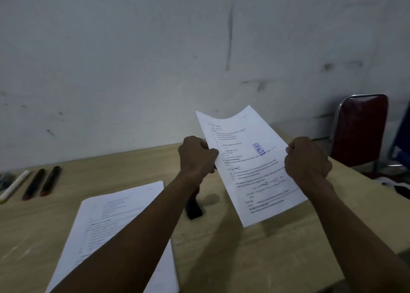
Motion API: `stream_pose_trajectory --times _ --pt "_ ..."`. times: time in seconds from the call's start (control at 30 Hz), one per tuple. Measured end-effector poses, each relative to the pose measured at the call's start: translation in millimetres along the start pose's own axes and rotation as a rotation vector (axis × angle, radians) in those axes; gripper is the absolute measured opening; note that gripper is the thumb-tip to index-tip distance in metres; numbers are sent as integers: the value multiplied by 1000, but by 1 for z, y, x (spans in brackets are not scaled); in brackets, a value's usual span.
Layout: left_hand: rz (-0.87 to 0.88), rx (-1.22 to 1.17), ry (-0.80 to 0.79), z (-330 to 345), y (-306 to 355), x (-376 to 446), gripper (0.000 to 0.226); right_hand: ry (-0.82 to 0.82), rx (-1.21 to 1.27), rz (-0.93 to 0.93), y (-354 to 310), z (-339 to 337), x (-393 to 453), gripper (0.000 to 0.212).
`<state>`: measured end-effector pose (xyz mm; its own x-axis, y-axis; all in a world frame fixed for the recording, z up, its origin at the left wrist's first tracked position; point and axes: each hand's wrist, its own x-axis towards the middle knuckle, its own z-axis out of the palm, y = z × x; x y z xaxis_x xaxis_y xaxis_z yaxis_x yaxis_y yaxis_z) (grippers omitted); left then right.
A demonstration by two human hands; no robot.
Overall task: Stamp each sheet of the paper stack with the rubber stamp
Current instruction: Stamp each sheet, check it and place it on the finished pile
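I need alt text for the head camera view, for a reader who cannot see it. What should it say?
Both hands lift one printed sheet bearing a blue stamp mark above a wooden table, the left hand pinching its left edge and the right hand its right edge. The paper stack lies at lower left, with the dark rubber stamp beside it and three pens at far left.

Dim indoor light, cool grey cast, no lamp in view. Sheet (pixel 250 166) is brightest spot, no glare. Soft shadows on table (pixel 255 259) under sheet & beside stamp (pixel 194 208). Arms read v. dark. Wide-angle bend: table edge curves, chair (pixel 359 130) leans at right edge. Overall soft; small print on sheet & stack (pixel 106 221) blurred, only big blue stamp mark legible. Pens (pixel 33 184) at left fuzzy.
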<state>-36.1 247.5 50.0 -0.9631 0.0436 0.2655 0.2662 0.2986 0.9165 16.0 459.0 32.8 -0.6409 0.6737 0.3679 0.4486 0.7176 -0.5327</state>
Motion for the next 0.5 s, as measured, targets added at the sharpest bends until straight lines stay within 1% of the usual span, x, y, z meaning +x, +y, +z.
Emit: stream_pose_trajectory --times 0.1,0.17,0.23,0.27,0.3,0.43,0.5 --pt "-22 71 -59 39 -4 18 19 -66 -54 36 20 14 22 17" --pt "-59 100 -85 65 -11 32 16 -107 -75 55 34 27 36 16" --pt "-103 148 -111 91 -21 47 40 -143 -79 80 47 39 50 17" --pt "-116 184 -130 103 -26 55 45 -153 -83 91 53 46 57 18" --pt "-117 226 -142 118 -31 64 43 -155 -91 100 60 53 67 18" --pt "-123 311 -140 165 -51 100 20 -145 -108 121 82 81 104 18" --pt "-106 328 -152 182 -60 116 16 -122 -110 122 90 94 122 13"
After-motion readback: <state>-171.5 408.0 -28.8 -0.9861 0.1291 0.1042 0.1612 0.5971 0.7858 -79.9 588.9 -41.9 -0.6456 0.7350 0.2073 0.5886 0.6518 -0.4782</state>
